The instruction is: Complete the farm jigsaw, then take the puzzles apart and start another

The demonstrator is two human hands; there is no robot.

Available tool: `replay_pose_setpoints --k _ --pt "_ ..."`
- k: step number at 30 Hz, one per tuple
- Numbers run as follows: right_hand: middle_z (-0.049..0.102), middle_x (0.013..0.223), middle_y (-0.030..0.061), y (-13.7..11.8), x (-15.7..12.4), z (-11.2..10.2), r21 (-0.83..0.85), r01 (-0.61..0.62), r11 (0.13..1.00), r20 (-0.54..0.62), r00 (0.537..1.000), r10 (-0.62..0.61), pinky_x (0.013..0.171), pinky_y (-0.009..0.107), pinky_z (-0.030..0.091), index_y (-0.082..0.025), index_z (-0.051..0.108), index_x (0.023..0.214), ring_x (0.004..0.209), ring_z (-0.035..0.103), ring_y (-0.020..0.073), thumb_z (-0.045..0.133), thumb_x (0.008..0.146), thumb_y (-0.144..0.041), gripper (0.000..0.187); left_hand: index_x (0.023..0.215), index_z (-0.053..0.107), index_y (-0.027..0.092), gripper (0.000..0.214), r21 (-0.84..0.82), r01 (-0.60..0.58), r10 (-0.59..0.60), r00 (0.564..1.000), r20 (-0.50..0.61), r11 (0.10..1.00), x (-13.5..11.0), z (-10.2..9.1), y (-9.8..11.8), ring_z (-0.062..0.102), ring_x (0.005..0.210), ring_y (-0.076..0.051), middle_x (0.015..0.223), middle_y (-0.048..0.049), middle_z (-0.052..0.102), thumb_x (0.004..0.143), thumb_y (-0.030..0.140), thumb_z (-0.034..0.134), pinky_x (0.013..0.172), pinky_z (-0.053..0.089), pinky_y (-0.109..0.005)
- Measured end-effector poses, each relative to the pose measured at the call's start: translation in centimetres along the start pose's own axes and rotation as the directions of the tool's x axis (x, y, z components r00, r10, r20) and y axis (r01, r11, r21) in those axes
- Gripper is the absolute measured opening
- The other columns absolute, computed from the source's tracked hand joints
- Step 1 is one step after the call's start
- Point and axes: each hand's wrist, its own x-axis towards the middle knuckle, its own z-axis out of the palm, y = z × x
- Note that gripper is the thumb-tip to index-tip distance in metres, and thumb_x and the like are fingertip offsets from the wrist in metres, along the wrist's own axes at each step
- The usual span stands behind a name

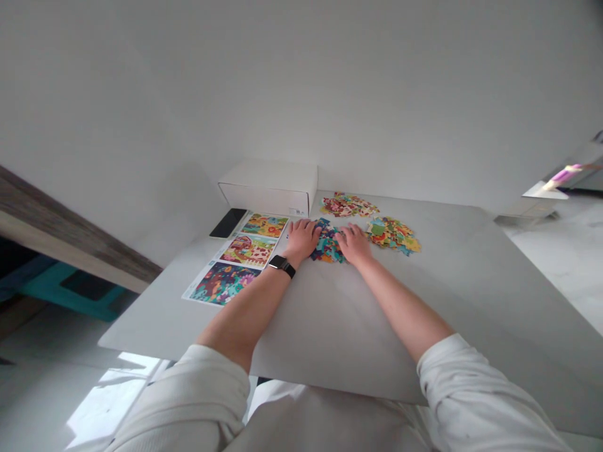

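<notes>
Our left hand [301, 240] and right hand [353, 243] lie spread, fingers touching a small heap of puzzle pieces [327, 242] between them on the table [452, 295]; a careless sideways push could mix pieces into the neighbouring heap [393, 235].

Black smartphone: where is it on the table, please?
In the head view, the black smartphone lies left on the grey table, beside the white cardboard box and printed picture sheets.

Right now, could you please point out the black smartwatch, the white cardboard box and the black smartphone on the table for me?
Black smartwatch [281, 266], head view, point on the watch case.
White cardboard box [261, 198], head view, point on its long front side.
Black smartphone [228, 223], head view, point on its dark upward face.
</notes>
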Motion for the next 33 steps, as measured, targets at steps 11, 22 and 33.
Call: replay_pose_setpoints --k 11,22,33 --pt "0.083 0.113 0.0093 3.5 -6.6 -12.3 0.365 0.103 0.925 0.018 0.993 -0.118 0.099 0.04 0.058 -0.023 0.075 0.127 0.105 0.077 0.0246 0.043 0.107 -0.032 0.04 0.106 0.074 0.021 0.026 -0.421 -0.232 0.263 0.965 0.016 0.877 -4.1 -8.9 6.6 0.071 0.109 -0.023 0.111 -0.0088 0.077 0.105 0.027 0.049 0.099 0.053 -0.033" --pt "0.083 0.093 0.0066 3.3 -14.1 -9.8 0.338 0.112 0.935 0.124 0.979 -0.162 0.081 0.03 0.054 -0.025 0.082 0.114 0.08 0.075 0.021 0.048 0.104 -0.033 0.036 0.101 0.071 0.024 0.029 -0.589 -0.123 0.425 0.808 0.408 0.799 -10.4 -6.0 8.6 0.071 0.089 -0.018 0.096 -0.003 0.078 0.102 0.025 0.042 0.085 0.051 -0.028" --pt "0.067 0.059 0.0056 4.8 -13.9 -10.7 0.359 0.06 0.931 0.321 0.929 -0.183 0.076 0.033 0.05 -0.025 0.056 0.051 0.063 0.065 0.0197 0.034 0.109 -0.059 0.071 0.094 0.072 0.021 0.031 -0.639 -0.015 0.421 0.764 0.489 0.769 -10.5 -5.9 8.2 0.06 0.064 -0.013 0.075 0.0007 0.068 0.103 0.032 0.044 0.069 0.048 -0.024"
